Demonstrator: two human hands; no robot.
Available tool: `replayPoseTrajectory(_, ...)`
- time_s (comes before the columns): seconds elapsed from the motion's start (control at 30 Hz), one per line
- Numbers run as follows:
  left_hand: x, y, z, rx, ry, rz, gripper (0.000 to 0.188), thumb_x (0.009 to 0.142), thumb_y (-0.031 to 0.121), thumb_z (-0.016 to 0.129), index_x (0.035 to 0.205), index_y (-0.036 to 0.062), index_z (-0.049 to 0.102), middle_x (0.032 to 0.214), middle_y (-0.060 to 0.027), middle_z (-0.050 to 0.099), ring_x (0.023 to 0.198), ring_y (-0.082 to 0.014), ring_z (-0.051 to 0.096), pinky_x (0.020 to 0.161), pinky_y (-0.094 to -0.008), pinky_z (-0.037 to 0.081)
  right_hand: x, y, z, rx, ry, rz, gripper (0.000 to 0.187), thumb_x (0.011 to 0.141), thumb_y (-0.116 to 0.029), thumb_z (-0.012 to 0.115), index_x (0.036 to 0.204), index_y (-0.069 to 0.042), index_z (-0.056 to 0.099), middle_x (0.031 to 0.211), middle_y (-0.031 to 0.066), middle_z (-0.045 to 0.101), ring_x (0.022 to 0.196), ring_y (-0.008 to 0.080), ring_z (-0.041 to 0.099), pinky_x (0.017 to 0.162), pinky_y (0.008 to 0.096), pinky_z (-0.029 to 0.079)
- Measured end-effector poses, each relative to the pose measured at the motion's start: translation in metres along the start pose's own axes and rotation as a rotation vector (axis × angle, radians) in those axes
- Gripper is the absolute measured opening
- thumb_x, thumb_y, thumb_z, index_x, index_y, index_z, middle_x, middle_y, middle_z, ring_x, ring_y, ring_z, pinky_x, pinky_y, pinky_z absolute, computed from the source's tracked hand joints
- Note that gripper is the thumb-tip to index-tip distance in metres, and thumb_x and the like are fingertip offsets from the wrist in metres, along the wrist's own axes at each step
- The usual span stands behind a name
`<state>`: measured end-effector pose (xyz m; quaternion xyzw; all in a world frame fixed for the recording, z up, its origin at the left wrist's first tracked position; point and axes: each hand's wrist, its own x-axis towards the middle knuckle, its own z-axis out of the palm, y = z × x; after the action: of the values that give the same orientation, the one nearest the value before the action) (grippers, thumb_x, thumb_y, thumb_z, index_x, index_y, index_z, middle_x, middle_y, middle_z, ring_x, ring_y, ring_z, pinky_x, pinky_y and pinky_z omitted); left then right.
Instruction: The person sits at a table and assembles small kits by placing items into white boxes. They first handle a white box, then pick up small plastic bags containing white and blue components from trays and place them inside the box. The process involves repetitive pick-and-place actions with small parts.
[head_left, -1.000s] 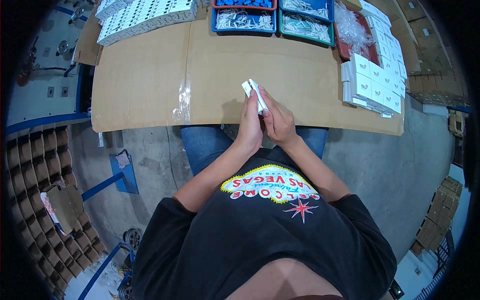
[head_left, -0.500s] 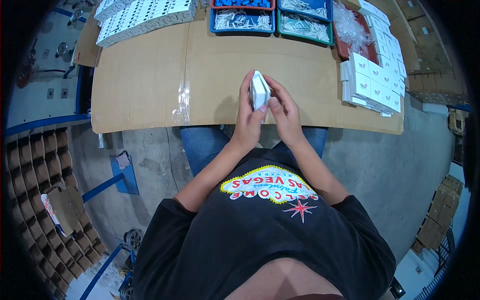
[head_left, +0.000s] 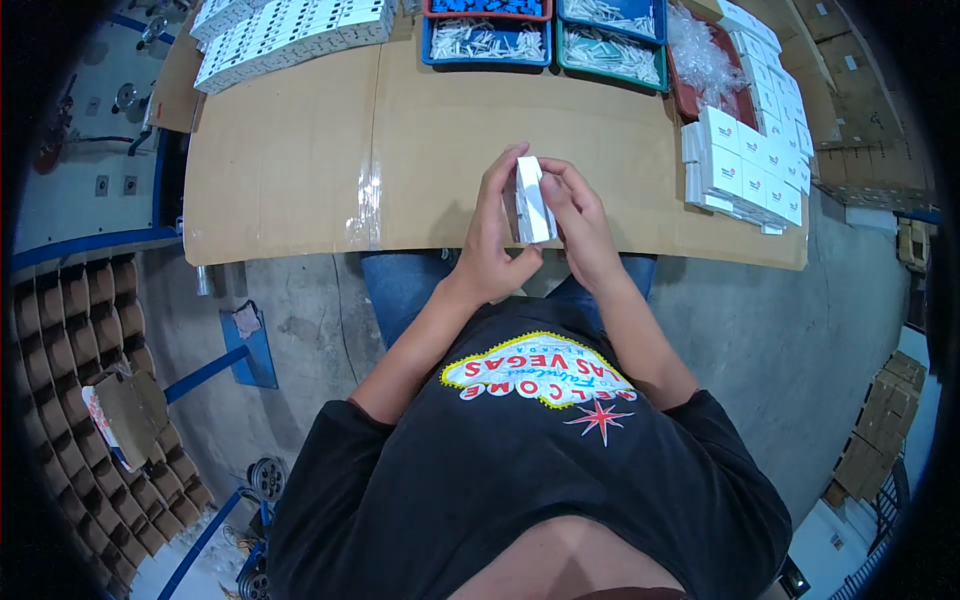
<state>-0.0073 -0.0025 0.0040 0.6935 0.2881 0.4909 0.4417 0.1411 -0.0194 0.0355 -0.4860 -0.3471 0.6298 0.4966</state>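
Observation:
A small white cardboard box [head_left: 531, 200] stands on edge between both hands, just above the near edge of the cardboard-covered table [head_left: 300, 170]. My left hand [head_left: 493, 240] wraps its left side, thumb underneath and fingers over the top. My right hand [head_left: 580, 220] presses against its right side with fingertips at the upper corner. Both hands grip the same box.
Stacked white boxes [head_left: 745, 165] lie at the table's right end. Blue and green trays [head_left: 545, 35] of small white parts sit at the far edge, beside a red tray with clear bags [head_left: 705, 60]. Rows of white boxes [head_left: 290, 30] fill the far left. Cardboard dividers [head_left: 90, 380] stand on the floor to the left.
The box has gone from tilted and low near the table edge to upright and slightly farther over the table, with both hands following it.

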Motion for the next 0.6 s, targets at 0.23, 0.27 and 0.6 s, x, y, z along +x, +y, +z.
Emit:
replayPoseTrajectory(0.23, 0.002, 0.001, 0.009, 0.138, 0.238, 0.037, 0.099, 0.082, 0.067, 0.064, 0.142, -0.0076, 0.038, 0.131, -0.0244, 0.047, 0.120, -0.0371, 0.049, 0.107, -0.0484, 0.038, -0.002, 0.005, 0.028, 0.047, 0.046, 0.000, 0.045, 0.100, -0.028, 0.064, 0.133, 0.002, 0.054, 0.117, 0.0101, 0.065, 0.107, 0.0141, 0.060, 0.092, 0.0297, 0.048)
replayPoseTrajectory(0.27, 0.003, -0.003, 0.009, 0.140, 0.256, 0.062, 0.094, 0.083, 0.065, 0.064, 0.139, -0.0075, 0.041, 0.129, -0.0241, 0.048, 0.120, -0.0377, 0.050, 0.108, -0.0490, 0.037, -0.003, 0.007, 0.032, 0.071, 0.063, -0.014, 0.046, 0.100, -0.028, 0.064, 0.133, 0.002, 0.054, 0.118, 0.0105, 0.065, 0.108, 0.0144, 0.060, 0.094, 0.0298, 0.047)
replayPoseTrajectory(0.6, 0.013, -0.007, 0.010, 0.040, 0.416, 0.280, 0.055, 0.088, 0.038, 0.052, 0.121, -0.0054, 0.053, 0.116, -0.0231, 0.061, 0.117, -0.0432, 0.058, 0.110, -0.0556, 0.035, -0.013, 0.013, 0.053, 0.117, 0.009, -0.090, 0.051, 0.109, -0.040, 0.042, 0.135, 0.002, 0.054, 0.119, 0.0054, 0.062, 0.109, 0.0120, 0.056, 0.097, 0.0267, 0.043)
